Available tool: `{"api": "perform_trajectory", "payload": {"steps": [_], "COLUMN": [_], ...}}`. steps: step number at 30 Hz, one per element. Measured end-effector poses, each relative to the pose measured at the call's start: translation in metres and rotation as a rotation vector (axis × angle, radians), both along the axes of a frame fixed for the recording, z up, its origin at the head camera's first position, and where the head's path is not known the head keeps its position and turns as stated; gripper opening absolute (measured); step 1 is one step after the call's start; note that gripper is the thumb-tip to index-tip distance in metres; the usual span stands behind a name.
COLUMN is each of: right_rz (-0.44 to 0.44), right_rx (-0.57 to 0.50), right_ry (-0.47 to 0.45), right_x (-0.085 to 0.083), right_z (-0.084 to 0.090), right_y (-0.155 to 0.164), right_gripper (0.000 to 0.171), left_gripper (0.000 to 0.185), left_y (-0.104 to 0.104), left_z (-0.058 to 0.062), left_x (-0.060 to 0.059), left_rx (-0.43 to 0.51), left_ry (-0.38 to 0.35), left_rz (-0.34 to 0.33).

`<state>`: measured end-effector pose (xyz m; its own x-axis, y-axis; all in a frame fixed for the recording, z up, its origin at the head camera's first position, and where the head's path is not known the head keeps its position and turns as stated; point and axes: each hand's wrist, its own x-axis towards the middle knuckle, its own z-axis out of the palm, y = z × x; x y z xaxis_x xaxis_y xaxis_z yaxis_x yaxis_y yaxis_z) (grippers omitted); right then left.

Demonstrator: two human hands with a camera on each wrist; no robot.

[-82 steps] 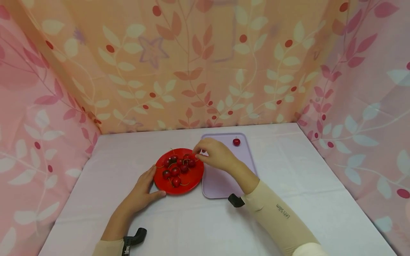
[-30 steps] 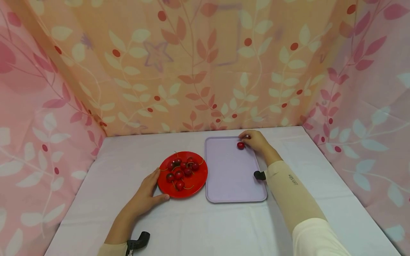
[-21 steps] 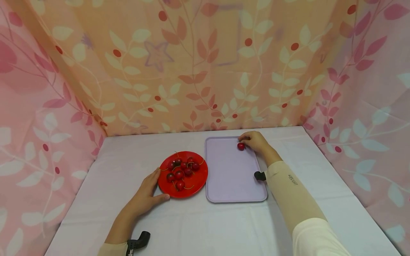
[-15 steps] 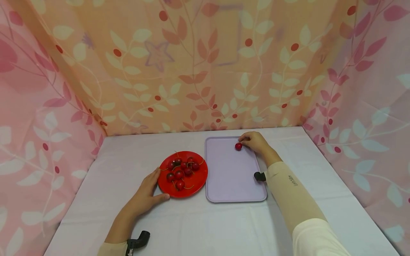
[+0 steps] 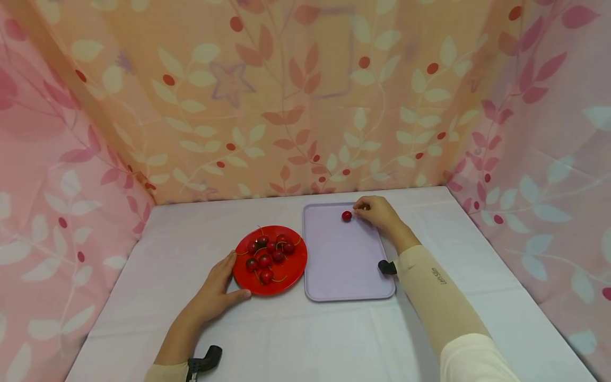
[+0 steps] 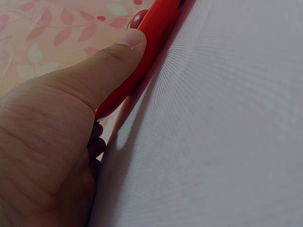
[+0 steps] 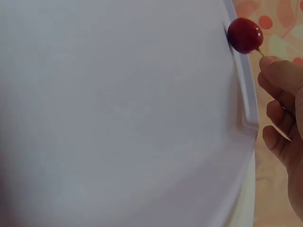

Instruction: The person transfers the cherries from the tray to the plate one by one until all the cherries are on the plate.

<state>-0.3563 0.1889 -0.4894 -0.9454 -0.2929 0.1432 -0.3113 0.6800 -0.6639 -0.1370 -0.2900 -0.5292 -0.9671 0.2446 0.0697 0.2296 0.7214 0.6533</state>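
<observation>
A single red cherry (image 5: 347,216) (image 7: 245,35) lies at the far end of the lilac tray (image 5: 343,260) (image 7: 118,118). My right hand (image 5: 357,210) (image 7: 279,90) is just to its right, and its curled fingertips pinch the thin stem. A red plate (image 5: 292,270) (image 6: 156,33) holds several dark cherries (image 5: 265,260) with stems, left of the tray. My left hand (image 5: 224,281) rests on the table against the plate's near-left rim. Its thumb (image 6: 118,56) lies straight along the edge.
A white cloth covers the table (image 5: 310,339). Patterned curtains (image 5: 286,106) close it in at the back and on both sides. The plate and the tray sit side by side, almost touching.
My right hand went from the plate to the tray's far end. In the last second it moved the single cherry a little to the left by its stem. The left hand stayed at the plate.
</observation>
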Motion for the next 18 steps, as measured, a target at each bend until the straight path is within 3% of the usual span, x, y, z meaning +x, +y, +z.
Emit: {"api": "perform_trajectory", "payload": {"steps": [18], "right_rz": [0.015], "right_rx": [0.029], "right_ry": [0.095], "right_x": [0.020], "right_z": [0.035], "right_y": [-0.016], "right_gripper": [0.008], "left_gripper": [0.113], "left_y": [0.000], "left_z": [0.001], "left_x": [0.000], "left_rx": [-0.007], "left_ry": [-0.019], "left_rz": [0.006]}}
